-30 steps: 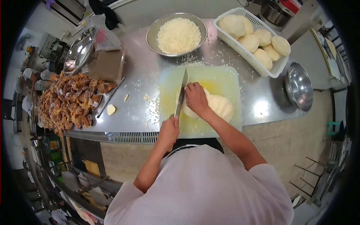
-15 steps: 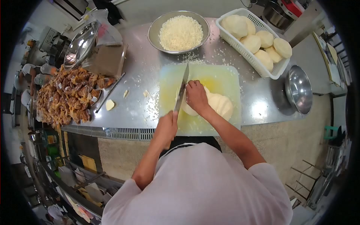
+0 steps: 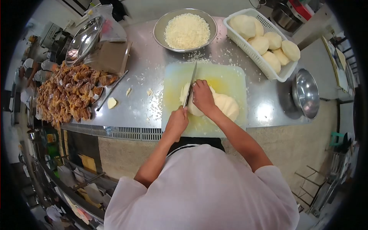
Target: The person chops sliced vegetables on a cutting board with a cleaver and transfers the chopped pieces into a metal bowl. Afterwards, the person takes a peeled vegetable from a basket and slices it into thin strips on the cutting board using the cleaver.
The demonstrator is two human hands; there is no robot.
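My left hand (image 3: 177, 123) is closed round the handle of a long kitchen knife (image 3: 190, 85), its blade pointing away from me. The blade stands at the left side of a pale peeled root vegetable (image 3: 196, 110) on the pale green cutting board (image 3: 235, 78). With fingers bent, my right hand (image 3: 203, 94) grips that vegetable just right of the blade, hiding part of it. Thin cut strips (image 3: 184, 92) lie left of the knife. Another pale vegetable piece (image 3: 227, 106), with lines across its surface, rests under and beside my right wrist.
Behind the board stands a metal bowl (image 3: 156, 35) of chopped pale bits. A white basket (image 3: 256, 54) holds several peeled vegetables. At right is a metal bowl (image 3: 306, 94). Wrapped brown packets (image 3: 73, 97) are heaped at left, near a dark rod (image 3: 112, 91). Scraps dot the steel table (image 3: 142, 103).
The knife and my left hand have shifted slightly right, and the blade now sits close against my right fingers. More cut strips show left of the blade. The view has shifted a little.
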